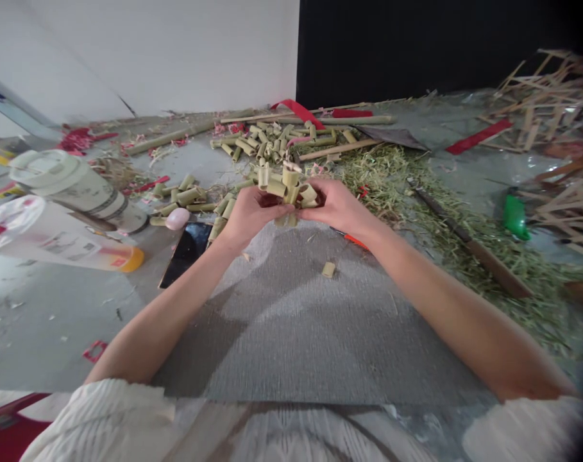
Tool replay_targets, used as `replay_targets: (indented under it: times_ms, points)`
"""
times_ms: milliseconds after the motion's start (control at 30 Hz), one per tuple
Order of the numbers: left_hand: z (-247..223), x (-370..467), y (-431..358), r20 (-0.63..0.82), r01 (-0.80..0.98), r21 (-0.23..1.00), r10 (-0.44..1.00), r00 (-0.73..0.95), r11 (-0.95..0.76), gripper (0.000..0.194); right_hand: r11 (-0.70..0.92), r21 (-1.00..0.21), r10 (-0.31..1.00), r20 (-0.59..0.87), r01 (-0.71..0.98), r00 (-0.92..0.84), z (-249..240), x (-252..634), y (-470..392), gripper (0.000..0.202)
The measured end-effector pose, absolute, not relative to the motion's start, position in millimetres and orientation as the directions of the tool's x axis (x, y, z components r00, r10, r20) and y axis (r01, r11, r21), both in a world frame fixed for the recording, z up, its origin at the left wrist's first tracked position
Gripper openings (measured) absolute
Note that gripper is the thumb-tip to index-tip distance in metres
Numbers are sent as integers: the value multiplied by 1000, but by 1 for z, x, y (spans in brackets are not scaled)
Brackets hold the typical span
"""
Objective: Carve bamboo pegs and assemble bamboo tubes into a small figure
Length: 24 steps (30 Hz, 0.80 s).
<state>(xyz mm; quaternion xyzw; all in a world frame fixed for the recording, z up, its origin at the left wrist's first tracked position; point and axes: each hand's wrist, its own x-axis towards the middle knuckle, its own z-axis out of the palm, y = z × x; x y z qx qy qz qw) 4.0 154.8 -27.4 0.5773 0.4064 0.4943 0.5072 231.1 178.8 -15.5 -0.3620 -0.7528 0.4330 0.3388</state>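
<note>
A cluster of short bamboo pieces (pixel 290 187) is held up over the grey mat (pixel 295 333). My left hand (pixel 253 215) pinches its left side, the thumb near the lower middle. From the right, my right hand (pixel 334 202) grips the same cluster, its fingers closed round the pieces. Some of the pieces are hollow tubes with their ends turned up or sideways; the fingers hide how they are joined. One loose bamboo piece (pixel 328 269) lies on the mat below my hands. An orange-handled tool (pixel 354 240) shows partly behind my right wrist.
Cut bamboo pieces (pixel 267 141) are heaped behind my hands. Left stand a lidded paper cup (pixel 74 186) and a plastic drink cup (pixel 55 237), beside a black phone (pixel 188 253). Shavings (pixel 392 173), a long-bladed tool (pixel 469 237) and a wooden stick structure (pixel 546 96) lie right.
</note>
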Motion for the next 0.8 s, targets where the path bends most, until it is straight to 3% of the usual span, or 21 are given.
replay_targets:
  times_ms: [267, 467, 633, 800]
  points:
    - [-46, -4, 162, 97, -49, 995, 957, 274, -87, 45, 409, -812, 853, 179, 415, -490, -20, 232, 179, 16]
    - [-41, -22, 173, 45, -48, 998, 922, 384, -29, 70, 431, -773, 852, 179, 465, -492, -24, 235, 182, 18]
    - [-32, -41, 181, 27, -4, 1000, 916, 401, -28, 57, 443, -758, 842, 168, 478, -514, -18, 238, 181, 16]
    - [-28, -44, 185, 29, -52, 999, 915, 402, -9, 57, 456, -744, 828, 153, 489, -540, -13, 242, 182, 26]
